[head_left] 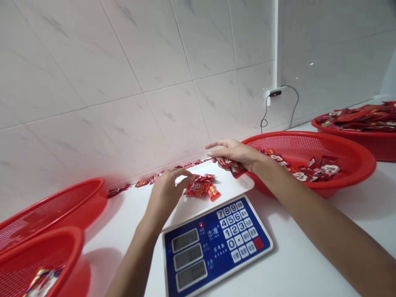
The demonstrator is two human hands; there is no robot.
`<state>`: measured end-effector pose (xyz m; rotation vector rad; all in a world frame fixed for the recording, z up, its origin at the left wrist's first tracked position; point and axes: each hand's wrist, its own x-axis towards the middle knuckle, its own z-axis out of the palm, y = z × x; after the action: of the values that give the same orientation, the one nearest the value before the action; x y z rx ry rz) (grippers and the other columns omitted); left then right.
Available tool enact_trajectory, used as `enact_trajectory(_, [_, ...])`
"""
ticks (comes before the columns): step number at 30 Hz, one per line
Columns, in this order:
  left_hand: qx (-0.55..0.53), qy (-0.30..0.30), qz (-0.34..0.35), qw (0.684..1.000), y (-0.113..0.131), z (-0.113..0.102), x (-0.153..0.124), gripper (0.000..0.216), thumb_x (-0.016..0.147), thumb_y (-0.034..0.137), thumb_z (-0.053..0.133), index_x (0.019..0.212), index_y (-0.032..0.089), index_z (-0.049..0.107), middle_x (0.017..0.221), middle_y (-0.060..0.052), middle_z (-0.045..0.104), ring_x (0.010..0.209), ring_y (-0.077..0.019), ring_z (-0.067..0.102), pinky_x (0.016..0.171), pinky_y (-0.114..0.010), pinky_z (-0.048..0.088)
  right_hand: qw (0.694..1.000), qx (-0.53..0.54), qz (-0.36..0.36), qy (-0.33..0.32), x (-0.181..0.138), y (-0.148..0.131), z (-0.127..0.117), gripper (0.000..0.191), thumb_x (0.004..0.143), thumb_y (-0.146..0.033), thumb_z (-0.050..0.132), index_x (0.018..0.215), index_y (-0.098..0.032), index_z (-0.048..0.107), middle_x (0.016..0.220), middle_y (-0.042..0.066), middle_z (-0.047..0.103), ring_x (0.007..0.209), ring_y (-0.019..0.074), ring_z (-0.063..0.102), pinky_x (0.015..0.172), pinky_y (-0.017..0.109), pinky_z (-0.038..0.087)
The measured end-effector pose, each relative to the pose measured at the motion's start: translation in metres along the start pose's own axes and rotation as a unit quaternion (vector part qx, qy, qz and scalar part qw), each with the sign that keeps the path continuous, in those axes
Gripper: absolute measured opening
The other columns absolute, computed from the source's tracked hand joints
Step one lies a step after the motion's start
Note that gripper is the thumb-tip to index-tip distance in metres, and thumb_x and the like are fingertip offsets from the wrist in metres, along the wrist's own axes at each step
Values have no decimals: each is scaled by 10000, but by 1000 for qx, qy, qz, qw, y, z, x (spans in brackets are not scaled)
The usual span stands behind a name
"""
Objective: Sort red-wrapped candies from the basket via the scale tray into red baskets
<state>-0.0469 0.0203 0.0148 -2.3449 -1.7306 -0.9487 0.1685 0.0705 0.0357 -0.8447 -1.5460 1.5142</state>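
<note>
My left hand (pixel 167 189) is over the left part of the white scale tray (pixel 232 187), its thumb and fingertips pinched at the edge of a small red snack packet (pixel 197 188). Several red packets lie in a loose pile there, among them a brighter orange-red one (pixel 213 192). Above the tray's right end, my right hand (pixel 235 153) is closed around a few dark red packets (pixel 235 168), with its index finger stretched out to the left. The tray belongs to a blue-faced electronic scale (pixel 213 251) with a keypad and three displays.
Right of the scale stands a red mesh basket (pixel 312 144) with red and white packets; behind it is another full red basin (pixel 383 140). Two red baskets (pixel 93 198) (pixel 74 247) are at left. Loose packets (pixel 142 182) line the tiled wall. A cable (pixel 265 115) hangs from a socket.
</note>
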Motion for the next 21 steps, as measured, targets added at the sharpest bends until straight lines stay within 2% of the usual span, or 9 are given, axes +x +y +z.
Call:
enact_trajectory(5, [-103, 143, -60, 982, 25, -34, -11, 260, 850, 483, 608, 838, 245, 712, 898, 0, 750, 873, -196, 674, 761, -279, 482, 994, 56, -87, 34, -9, -9, 10, 242, 865, -147, 638, 1096, -138, 569, 633, -40, 558, 403, 30, 403, 364, 151, 377])
enact_trajectory(7, [-112, 171, -65, 977, 34, -42, -16, 267, 843, 498, 622, 842, 249, 719, 905, 9, 750, 892, -190, 673, 743, -264, 493, 991, 60, -106, 59, -14, -14, 14, 230, 888, -150, 614, 1113, -144, 570, 619, -48, 554, 390, 26, 385, 367, 145, 383])
enact_trajectory(9, [-113, 172, -57, 977, 42, -46, -20, 258, 831, 492, 643, 836, 247, 725, 892, 11, 750, 869, -185, 676, 705, -253, 503, 989, 58, -110, 79, -18, -16, 17, 236, 897, -142, 602, 1131, -149, 564, 608, -57, 545, 378, 23, 372, 366, 140, 380])
enact_trajectory(14, [-100, 153, -35, 983, 51, -48, -23, 226, 818, 460, 666, 812, 245, 736, 842, 17, 753, 803, -171, 676, 659, -245, 497, 993, 33, -95, 68, -21, -15, 18, 231, 895, -157, 607, 1123, -153, 569, 598, -58, 535, 381, 30, 386, 361, 140, 370])
enact_trajectory(21, [-121, 135, -27, 983, 49, -47, -23, 189, 832, 428, 669, 805, 252, 732, 825, 35, 748, 791, -147, 676, 661, -217, 485, 991, 35, -108, 65, -17, -11, 17, 215, 886, -141, 607, 1097, -147, 568, 603, -49, 545, 391, 32, 391, 371, 145, 356])
